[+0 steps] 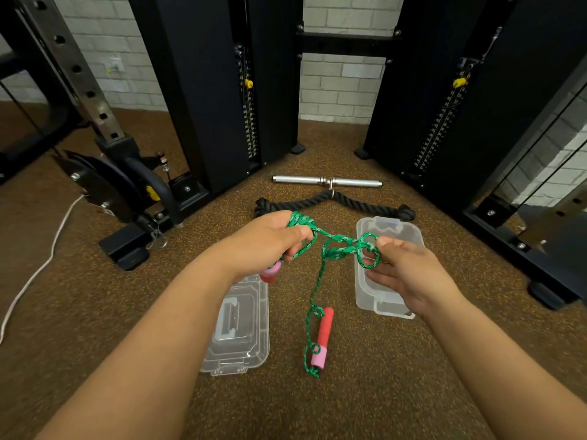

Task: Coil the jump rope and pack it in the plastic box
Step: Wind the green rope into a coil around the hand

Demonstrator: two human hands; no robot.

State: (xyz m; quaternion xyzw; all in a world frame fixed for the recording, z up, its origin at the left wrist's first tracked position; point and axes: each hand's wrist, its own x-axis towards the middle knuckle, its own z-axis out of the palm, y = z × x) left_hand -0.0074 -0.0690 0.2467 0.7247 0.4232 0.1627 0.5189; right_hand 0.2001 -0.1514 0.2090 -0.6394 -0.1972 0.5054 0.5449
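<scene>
Left hand (273, 236) was closed around several turns of the green jump rope (336, 246), fingers curled over the bundle, with one red-and-pink handle (270, 273) sticking out below the fist. Right hand (409, 271) was partly open, palm turned inward; its thumb and forefinger pinched a small loop of the same rope, the other fingers spread loosely beneath. Between the two hands the rope ran in a short, kinked span, held in the air above the floor. From that span a single strand hung down in loose curls to the second handle (322, 338), red with a pink end, which lay on the speckled brown floor (381, 376) between the two clear plastic pieces.

Plastic box (365, 296) sat on the floor under and just behind the right hand, open side up, partly hidden by that hand. Clear lid (236, 331) lay flat on the floor below the left forearm, apart from the box. No part of the rope was inside the box.

Farther back on the floor lay a thick black rope attachment (336, 201) and, just beyond it, a chrome bar (327, 181). Black weight-stack columns (203, 90) stood on both sides in front of a white brick wall (343, 90). A white cord (41, 268) trailed across the floor at the left.
</scene>
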